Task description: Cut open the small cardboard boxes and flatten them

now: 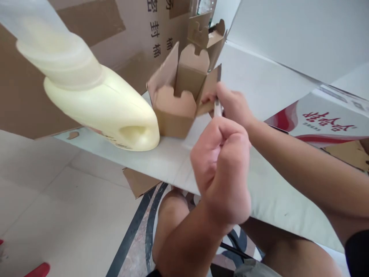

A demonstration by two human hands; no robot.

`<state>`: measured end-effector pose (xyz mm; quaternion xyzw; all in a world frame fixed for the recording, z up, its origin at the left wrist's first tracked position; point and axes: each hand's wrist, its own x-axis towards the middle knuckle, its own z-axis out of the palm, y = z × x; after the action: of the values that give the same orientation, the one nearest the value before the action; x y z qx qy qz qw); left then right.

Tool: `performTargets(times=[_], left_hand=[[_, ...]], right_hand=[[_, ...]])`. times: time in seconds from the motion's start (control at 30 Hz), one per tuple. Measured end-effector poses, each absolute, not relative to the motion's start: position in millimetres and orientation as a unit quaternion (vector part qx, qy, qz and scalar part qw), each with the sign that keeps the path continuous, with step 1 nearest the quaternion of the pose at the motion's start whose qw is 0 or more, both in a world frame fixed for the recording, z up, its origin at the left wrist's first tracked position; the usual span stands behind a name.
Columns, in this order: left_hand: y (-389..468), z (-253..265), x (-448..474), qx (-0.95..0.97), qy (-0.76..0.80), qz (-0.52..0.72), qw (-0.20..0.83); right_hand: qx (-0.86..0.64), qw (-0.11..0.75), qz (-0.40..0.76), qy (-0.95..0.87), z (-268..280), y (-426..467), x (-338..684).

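My left hand [223, 165] is closed in a fist in front of the open cardboard box [175, 121]. A narrow white object [218, 109] shows between it and my right hand [232, 104]. My right hand is curled around the upper part of that object, beside the box's right flap. What kind of object it is, I cannot make out, as the fingers cover most of it. The box stands with its notched flaps raised. To its left, close to the camera, is a pale yellow bottle [115, 111] with a translucent top.
A large carton [135, 42] with printed characters stands behind the bottle. Another open small box [215, 40] is farther back on the white table [167, 157]. A red and white carton [331, 119] lies at the right. Flat cardboard [140, 182] shows below the table edge.
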<state>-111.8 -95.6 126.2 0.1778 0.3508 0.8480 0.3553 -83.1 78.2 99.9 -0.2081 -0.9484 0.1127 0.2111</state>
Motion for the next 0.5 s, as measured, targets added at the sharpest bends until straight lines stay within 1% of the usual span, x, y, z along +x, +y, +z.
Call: performTargets(times=[0.03, 0.17, 0.33, 0.4, 0.5], left_hand=[[-100, 132, -111, 0.182, 0.359, 0.847, 0.346], [-106, 140, -106, 0.214, 0.369, 0.862, 0.274], [-71, 107, -101, 0.232, 0.389, 0.875, 0.169], [-49, 87, -97, 0.284, 0.439, 0.827, 0.208], [-17, 58, -85, 0.352, 0.482, 0.73, 0.332]], right_hand=[[-0.195, 0.206, 0.119, -0.951, 101, 71, -60], [-0.165, 0.244, 0.109, -0.949, 111, 54, 39], [-0.2, 0.237, 0.137, -0.941, 130, 32, 143], [-0.208, 0.231, 0.147, -0.939, 135, 20, 169], [-0.212, 0.212, 0.171, -0.938, 138, 7, 193]])
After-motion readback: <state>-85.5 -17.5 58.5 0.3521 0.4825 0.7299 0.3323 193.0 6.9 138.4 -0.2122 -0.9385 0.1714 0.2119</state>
